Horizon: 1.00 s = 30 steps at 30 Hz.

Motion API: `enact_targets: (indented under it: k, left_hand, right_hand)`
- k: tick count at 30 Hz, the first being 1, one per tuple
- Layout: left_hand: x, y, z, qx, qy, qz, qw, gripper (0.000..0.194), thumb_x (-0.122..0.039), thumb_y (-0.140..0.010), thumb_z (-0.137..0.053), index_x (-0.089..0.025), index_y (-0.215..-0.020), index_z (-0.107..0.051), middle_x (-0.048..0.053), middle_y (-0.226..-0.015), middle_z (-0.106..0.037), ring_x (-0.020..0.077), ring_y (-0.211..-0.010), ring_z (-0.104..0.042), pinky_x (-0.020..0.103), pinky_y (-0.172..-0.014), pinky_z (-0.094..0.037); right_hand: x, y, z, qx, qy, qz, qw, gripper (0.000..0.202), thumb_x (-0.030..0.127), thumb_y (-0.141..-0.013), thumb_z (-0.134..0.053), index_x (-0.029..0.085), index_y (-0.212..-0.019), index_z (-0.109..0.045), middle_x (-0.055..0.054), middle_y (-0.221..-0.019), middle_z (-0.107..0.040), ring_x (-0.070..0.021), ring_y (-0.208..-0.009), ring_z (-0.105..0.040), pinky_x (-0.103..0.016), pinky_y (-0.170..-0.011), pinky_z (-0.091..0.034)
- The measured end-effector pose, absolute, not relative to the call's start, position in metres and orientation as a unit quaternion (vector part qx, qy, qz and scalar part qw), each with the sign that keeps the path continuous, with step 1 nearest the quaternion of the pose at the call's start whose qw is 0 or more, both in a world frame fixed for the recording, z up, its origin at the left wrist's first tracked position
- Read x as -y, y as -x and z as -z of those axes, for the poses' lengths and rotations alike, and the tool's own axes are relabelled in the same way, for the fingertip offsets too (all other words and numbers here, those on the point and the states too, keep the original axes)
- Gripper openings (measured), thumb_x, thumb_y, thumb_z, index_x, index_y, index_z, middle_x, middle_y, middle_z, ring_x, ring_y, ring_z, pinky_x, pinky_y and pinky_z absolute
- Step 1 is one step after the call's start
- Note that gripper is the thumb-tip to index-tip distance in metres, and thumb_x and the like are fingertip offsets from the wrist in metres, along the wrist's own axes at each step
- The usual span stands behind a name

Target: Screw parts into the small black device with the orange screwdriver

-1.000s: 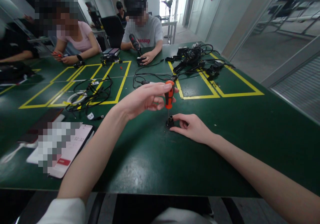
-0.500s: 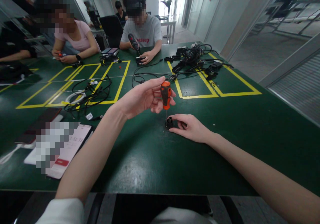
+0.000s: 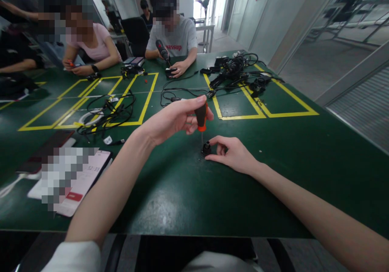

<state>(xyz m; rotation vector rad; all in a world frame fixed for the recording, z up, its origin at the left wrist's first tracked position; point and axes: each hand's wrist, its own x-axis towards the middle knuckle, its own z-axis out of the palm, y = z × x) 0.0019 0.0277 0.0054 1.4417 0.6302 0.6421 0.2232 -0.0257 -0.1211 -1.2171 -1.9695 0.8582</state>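
Note:
An upright screwdriver (image 3: 201, 118) with a dark and orange handle is in the grip of my left hand (image 3: 173, 120), thumb over the handle's top. Its thin shaft points down to a small round black part (image 3: 206, 149) on the green table (image 3: 170, 191). Whether the tip sits in a screw is too small to tell. From the right, my right hand (image 3: 232, 154) pinches the black part between thumb and index finger.
Phones (image 3: 88, 178) lie at the left. Loose black cables (image 3: 121, 106) lie beyond them, and a cable pile (image 3: 235, 71) is at the back right. Across the table, a person in grey (image 3: 182, 33) holds a power tool; another person in pink (image 3: 103, 45) sits left.
My left thumb has moved slightly right over the top of the screwdriver handle, covering its orange end. The black part and my right hand are nearly where they were.

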Motion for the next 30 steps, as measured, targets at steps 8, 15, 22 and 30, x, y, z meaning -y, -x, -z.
enact_targets:
  k: [8,15,22,30]
  left_hand:
    - [-0.029,-0.002,-0.005,-0.265,-0.635,-0.266,0.675,0.047,-0.059,-0.089,-0.07,-0.013,-0.096,-0.072,0.009,-0.088,-0.074,0.0109,-0.06,-0.059,0.024,-0.055,-0.047]
    - [-0.026,0.0,-0.005,-0.288,-0.65,-0.277,0.647,0.038,-0.051,-0.087,-0.075,-0.013,-0.094,-0.075,0.004,-0.078,-0.068,0.0089,-0.058,-0.055,0.021,-0.05,-0.039]
    - [-0.022,-0.001,0.001,-0.261,-0.678,-0.249,0.641,0.034,-0.022,-0.077,-0.084,-0.013,-0.108,-0.073,0.011,-0.105,-0.077,0.0118,-0.074,-0.064,0.024,-0.065,-0.052]
    - [0.011,-0.005,0.042,-0.31,-0.68,-0.353,0.563,0.032,-0.033,-0.084,-0.08,-0.013,-0.109,-0.075,0.009,-0.1,-0.078,0.0145,-0.075,-0.068,0.027,-0.072,-0.057]
  right_hand:
    - [0.025,-0.222,0.122,0.774,0.442,-0.309,0.333,0.038,0.047,-0.086,-0.079,0.016,-0.108,-0.072,0.003,-0.066,-0.062,-0.0114,-0.052,-0.052,-0.024,-0.052,-0.043]
    - [0.026,-0.223,0.12,0.773,0.448,-0.307,0.327,0.036,0.043,-0.085,-0.079,0.016,-0.107,-0.072,0.003,-0.063,-0.06,-0.0122,-0.051,-0.052,-0.025,-0.052,-0.043]
    - [0.026,-0.222,0.123,0.773,0.449,-0.305,0.33,0.03,0.039,-0.084,-0.08,0.017,-0.104,-0.071,0.005,-0.062,-0.058,-0.0127,-0.051,-0.052,-0.026,-0.053,-0.043]
    - [0.028,-0.218,0.125,0.78,0.463,-0.276,0.317,0.027,0.038,-0.083,-0.082,0.019,-0.097,-0.067,0.006,-0.062,-0.056,-0.0122,-0.051,-0.051,-0.025,-0.054,-0.04]
